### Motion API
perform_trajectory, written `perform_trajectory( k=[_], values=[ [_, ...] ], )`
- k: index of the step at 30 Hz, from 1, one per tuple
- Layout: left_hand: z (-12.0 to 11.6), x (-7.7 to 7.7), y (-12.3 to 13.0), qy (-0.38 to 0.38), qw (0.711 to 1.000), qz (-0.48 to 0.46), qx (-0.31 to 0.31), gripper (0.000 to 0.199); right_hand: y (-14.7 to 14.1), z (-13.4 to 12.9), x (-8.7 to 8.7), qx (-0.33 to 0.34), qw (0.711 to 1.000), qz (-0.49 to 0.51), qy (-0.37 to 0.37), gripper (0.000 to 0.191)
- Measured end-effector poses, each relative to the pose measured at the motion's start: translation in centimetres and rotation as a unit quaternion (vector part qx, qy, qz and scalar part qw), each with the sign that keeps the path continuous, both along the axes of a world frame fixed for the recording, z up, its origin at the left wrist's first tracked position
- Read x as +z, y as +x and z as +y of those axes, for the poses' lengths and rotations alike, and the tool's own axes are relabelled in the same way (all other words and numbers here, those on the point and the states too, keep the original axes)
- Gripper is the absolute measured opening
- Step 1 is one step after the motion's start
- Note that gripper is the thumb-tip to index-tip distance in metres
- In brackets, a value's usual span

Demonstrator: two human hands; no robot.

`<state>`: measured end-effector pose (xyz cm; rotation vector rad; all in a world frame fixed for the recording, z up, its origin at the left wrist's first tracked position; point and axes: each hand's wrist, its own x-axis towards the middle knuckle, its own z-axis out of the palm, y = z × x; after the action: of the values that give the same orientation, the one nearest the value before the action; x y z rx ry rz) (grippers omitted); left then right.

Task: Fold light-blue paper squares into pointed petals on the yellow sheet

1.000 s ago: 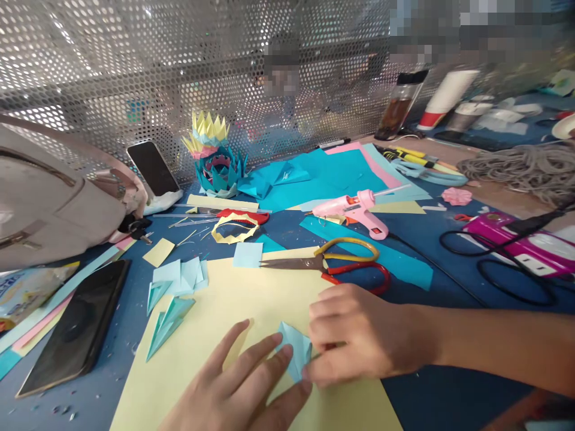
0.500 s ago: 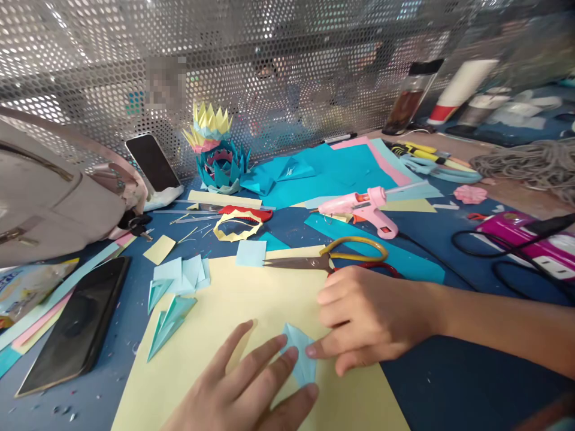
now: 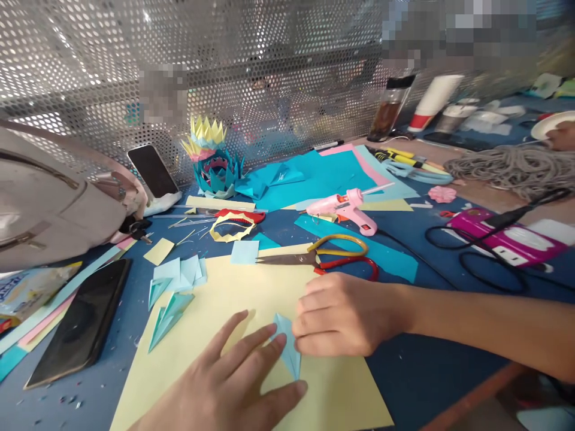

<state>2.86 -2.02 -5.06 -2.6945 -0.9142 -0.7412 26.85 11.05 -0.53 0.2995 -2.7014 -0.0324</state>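
Note:
A small folded piece of light blue paper (image 3: 288, 350) lies on a large cream sheet (image 3: 233, 281). My left hand (image 3: 242, 371) is open, fingers spread, two fingertips at the paper's left edge and the thumb near its lower point. Curled closed, my right hand (image 3: 341, 314) rests against the right edge of the same paper. Its thumb and whatever is inside the fingers are hidden. Just beyond it lie scissors (image 3: 309, 257) with one yellow and one red handle. Folded blue pieces (image 3: 171, 317) and light blue squares (image 3: 182, 275) lie on the left.
A pink glue gun (image 3: 344, 209) lies behind the scissors. Paper crowns (image 3: 218, 170) stand at the back by a perforated metal screen (image 3: 287, 90). A phone (image 3: 83, 323) and a bag (image 3: 54, 197) are left, a purple power strip (image 3: 503, 233) and cord (image 3: 498, 161) right.
My right hand has curled its fingers in at the paper's right edge. The light blue paper looks narrower, its right side folded in. The view has shifted slightly rightward.

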Motion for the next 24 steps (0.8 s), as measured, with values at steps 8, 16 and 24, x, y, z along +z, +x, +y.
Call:
perform_trajectory(
  k=[8,16,24],
  values=[
    [0.2,0.5,-0.9,-0.015,0.998,0.055,-0.025,0.045,-0.7,-0.4,-0.2,-0.024,0.999,-0.032,-0.023,0.023],
    [0.9,5.4,-1.5,-0.082,0.985,0.141,-0.064,0.037,-1.0,-0.1,-0.3,-0.032,0.976,-0.108,-0.188,0.011],
    [0.7,5.1,-1.3,-0.057,0.986,0.147,-0.056,0.040,-1.1,-1.0,-0.3,-0.079,0.953,-0.133,-0.260,0.011]
  ],
)
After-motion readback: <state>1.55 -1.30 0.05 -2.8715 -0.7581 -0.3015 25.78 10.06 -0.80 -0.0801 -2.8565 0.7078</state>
